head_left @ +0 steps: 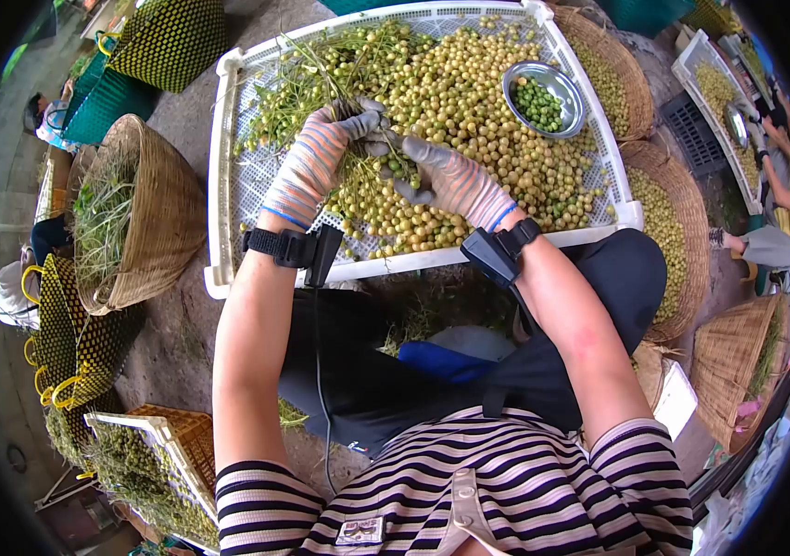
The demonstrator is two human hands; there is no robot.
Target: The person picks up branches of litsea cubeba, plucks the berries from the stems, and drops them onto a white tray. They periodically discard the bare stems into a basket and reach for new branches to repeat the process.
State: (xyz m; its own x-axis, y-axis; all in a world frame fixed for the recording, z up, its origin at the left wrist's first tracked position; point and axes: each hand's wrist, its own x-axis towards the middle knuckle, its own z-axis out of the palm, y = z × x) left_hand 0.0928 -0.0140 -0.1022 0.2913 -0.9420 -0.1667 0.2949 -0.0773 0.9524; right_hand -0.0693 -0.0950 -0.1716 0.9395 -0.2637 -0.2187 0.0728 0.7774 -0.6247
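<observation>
My left hand (325,157), in a striped glove with grey fingers, is closed around a bunch of thin stems (325,79) above the white tray (214,213). Some small green fruits (401,169) hang from the stems between my two hands. Around these fruits curve the thumb and fingers of my right hand (455,181), gloved the same way; its exact contact is partly hidden. Loose round yellow-green fruits (478,111) cover much of the tray. Stemmed green bunches (274,120) lie at its upper left. A metal bowl (573,88) holding green fruits rests on the right part.
A wicker basket (168,222) with stalks stands at left, near yellow-black woven baskets (89,315). Round baskets of fruit (691,250) line the tray's right side. A white crate (149,422) with bunches is at lower left. Other people (789,185) sit at both edges.
</observation>
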